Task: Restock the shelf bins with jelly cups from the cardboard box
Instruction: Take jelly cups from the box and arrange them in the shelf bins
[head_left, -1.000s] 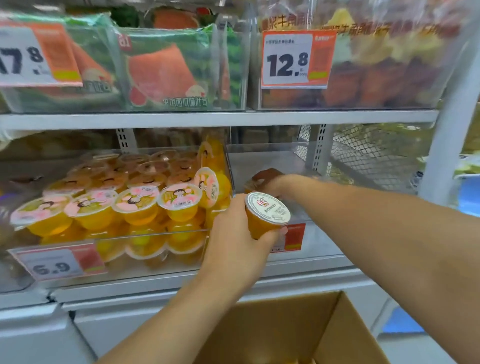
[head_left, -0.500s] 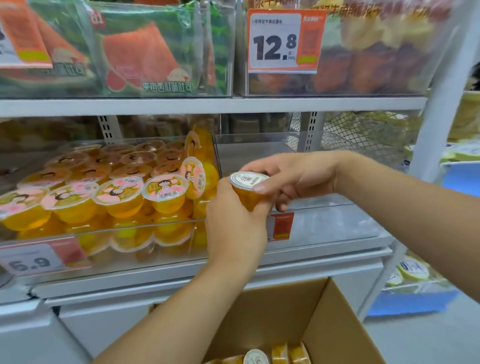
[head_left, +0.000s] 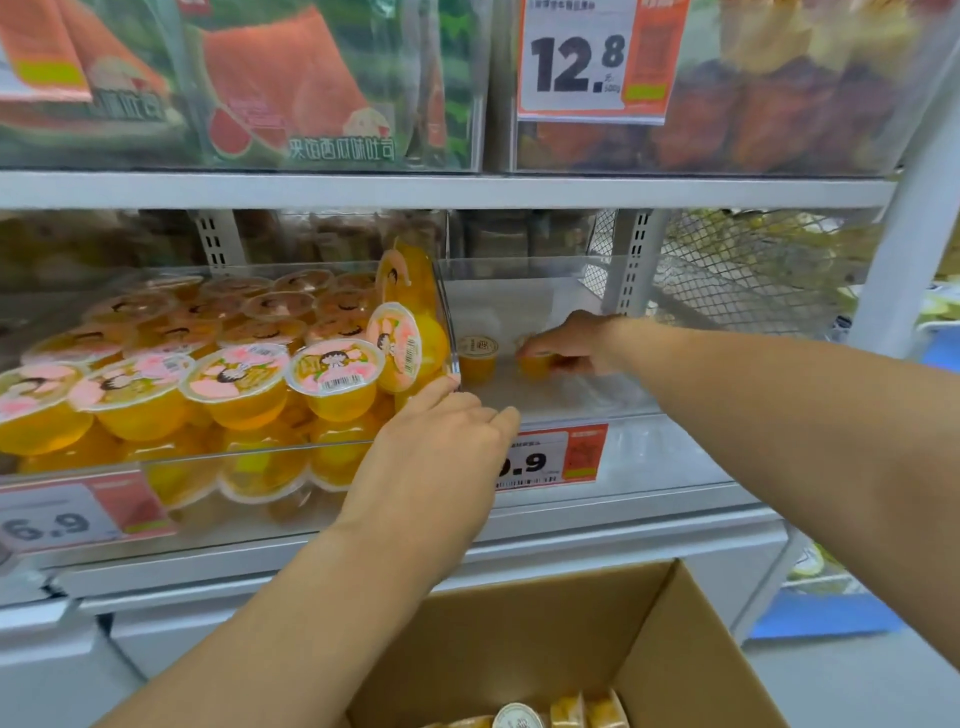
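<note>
My right hand (head_left: 566, 343) reaches into the clear right-hand bin (head_left: 613, 415) and grips a small orange jelly cup (head_left: 535, 364) standing on the bin floor. A second small jelly cup (head_left: 477, 358) stands upright just left of it, untouched. My left hand (head_left: 441, 447) rests with loosely bent fingers on the front edge of that bin, holding nothing. The cardboard box (head_left: 519, 623) sits open below the shelf, with several small jelly cups (head_left: 519, 716) visible at its bottom.
The left bin (head_left: 270, 467) is packed with larger yellow jelly cups (head_left: 332, 379). Price tags read 6.9 (head_left: 57, 519) and 12.8 (head_left: 576, 62). An upper shelf (head_left: 467, 189) holds bagged goods. A white upright post (head_left: 904, 234) and wire mesh (head_left: 753, 270) stand at right.
My right hand took the orange cup from my left hand and carried it back into the right bin, setting it down. My left hand let go and dropped onto the bin's front edge.
</note>
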